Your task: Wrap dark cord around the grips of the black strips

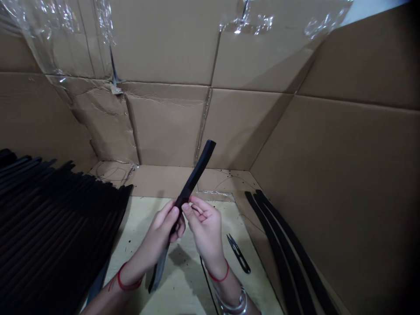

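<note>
Both my hands hold one long black strip upright over a pale work surface. My left hand wraps round its middle, with the lower end of the strip running down past my wrist. My right hand pinches the strip just beside the left thumb, fingers curled. The strip's upper end points up and to the right, towards the cardboard wall. A red string circles each wrist, and metal bangles sit on the right forearm.
A large stack of similar black strips fills the left side. A few curved black strips lie at the right against the cardboard wall. Small black thread snips lie right of my right hand.
</note>
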`<state>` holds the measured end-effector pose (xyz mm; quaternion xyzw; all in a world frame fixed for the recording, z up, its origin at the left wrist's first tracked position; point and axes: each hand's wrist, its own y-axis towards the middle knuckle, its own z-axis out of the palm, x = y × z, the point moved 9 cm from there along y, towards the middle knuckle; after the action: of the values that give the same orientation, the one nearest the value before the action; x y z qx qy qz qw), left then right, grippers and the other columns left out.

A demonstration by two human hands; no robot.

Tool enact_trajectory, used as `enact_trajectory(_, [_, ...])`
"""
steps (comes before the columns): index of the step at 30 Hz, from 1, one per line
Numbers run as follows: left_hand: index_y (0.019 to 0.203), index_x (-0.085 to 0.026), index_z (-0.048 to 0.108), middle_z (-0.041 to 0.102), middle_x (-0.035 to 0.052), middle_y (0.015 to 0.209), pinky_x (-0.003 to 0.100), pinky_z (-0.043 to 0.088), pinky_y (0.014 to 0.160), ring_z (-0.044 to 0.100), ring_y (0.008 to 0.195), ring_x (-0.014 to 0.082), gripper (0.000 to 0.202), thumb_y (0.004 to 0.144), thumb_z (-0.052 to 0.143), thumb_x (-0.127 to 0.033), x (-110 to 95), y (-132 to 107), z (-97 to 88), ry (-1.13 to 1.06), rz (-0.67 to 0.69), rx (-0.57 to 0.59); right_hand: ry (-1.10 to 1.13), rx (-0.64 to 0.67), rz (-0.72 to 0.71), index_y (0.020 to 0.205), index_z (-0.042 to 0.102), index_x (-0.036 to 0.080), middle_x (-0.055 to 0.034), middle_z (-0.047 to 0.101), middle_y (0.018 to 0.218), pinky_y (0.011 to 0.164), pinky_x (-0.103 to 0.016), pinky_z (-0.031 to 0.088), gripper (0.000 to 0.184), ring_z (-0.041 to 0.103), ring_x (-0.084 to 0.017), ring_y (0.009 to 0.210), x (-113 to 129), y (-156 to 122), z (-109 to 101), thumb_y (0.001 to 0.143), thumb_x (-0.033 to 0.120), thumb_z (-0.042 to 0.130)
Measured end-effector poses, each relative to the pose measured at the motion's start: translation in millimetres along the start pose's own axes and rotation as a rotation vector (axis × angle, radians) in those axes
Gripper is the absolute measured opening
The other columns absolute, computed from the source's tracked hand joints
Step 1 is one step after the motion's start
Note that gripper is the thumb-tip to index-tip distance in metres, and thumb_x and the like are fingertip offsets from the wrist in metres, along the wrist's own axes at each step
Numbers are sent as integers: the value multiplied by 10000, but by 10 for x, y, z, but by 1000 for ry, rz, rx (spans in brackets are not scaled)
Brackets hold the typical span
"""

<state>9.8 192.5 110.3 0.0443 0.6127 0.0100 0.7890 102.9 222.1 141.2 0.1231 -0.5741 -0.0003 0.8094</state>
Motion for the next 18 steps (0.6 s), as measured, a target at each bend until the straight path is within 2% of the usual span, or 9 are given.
enact_trajectory(2, [864,-140,556,434,-51,521,209,235,436,314,448,75,398,927,446,-516,22,9,13,-66,-16,40,-8,15,-25,820,734,169,-62,740,725,535,-258,550,141,676,-180,622,21,-28,35,745,283,774])
enact_trajectory(5, [658,-149,504,370,-57,455,219,178,423,264,417,62,450,918,440,-511,41,7,17,-109,-38,75,-22,24,-62,814,739,178,-65,735,705,501,-267,551,134,693,-208,640,38,-68,70,765,302,761])
enact_trajectory(9, [670,-150,515,348,-68,415,222,133,408,240,382,57,446,908,444,-519,52,8,-10,-148,-77,73,-37,13,-120,813,739,192,-67,731,701,499,-287,571,105,712,-233,673,61,-99,73,799,296,731])
enact_trajectory(13, [689,-142,533,406,-52,421,209,206,415,254,373,53,476,914,418,-546,98,36,46,-209,-171,182,-39,23,-112,839,744,186,-53,733,692,506,-273,571,67,701,-200,603,55,-97,73,810,234,709])
enact_trajectory(18, [710,-155,525,259,-109,348,194,110,375,112,335,42,459,906,443,-561,177,71,62,-328,-233,178,-43,10,-111,861,748,171,-73,755,782,664,-281,609,86,733,-216,760,89,-138,88,783,170,712])
